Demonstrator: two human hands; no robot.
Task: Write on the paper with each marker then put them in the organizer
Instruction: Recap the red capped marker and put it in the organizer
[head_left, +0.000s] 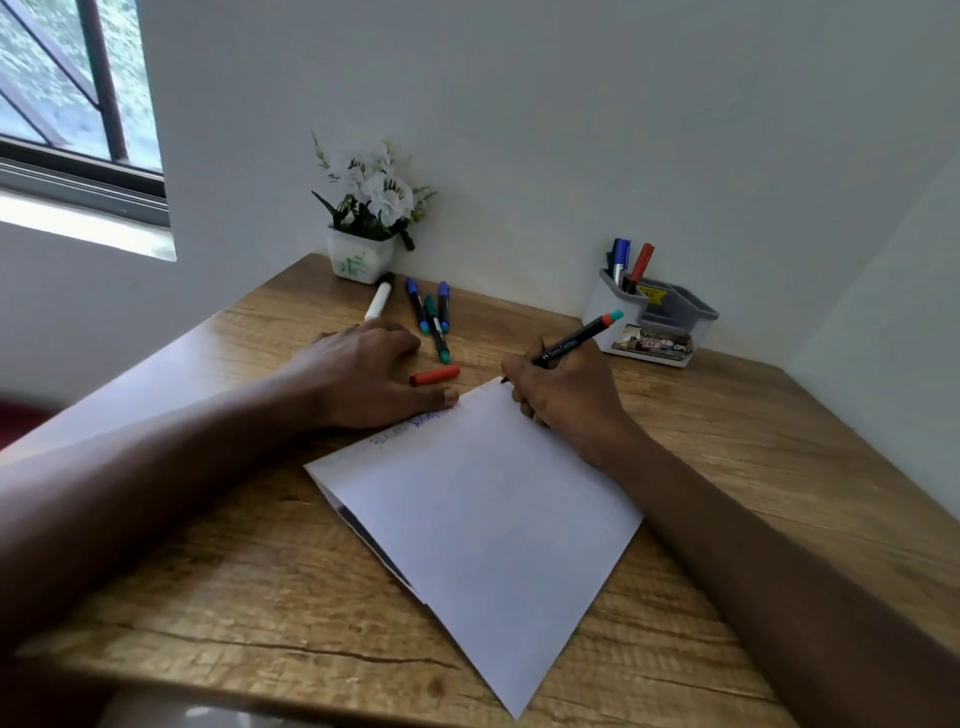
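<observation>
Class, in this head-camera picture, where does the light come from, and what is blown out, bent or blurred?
All in the head view: daylight enters from the window at upper left, its sill blown out; the wide lens splays the desk's edges; the far-left margin is smeared; the writing on the paper is too soft to read.

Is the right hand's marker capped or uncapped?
Uncapped. The marker in the right hand shows a bare tip at the paper edge, and a loose red cap lies by the left hand.
</observation>
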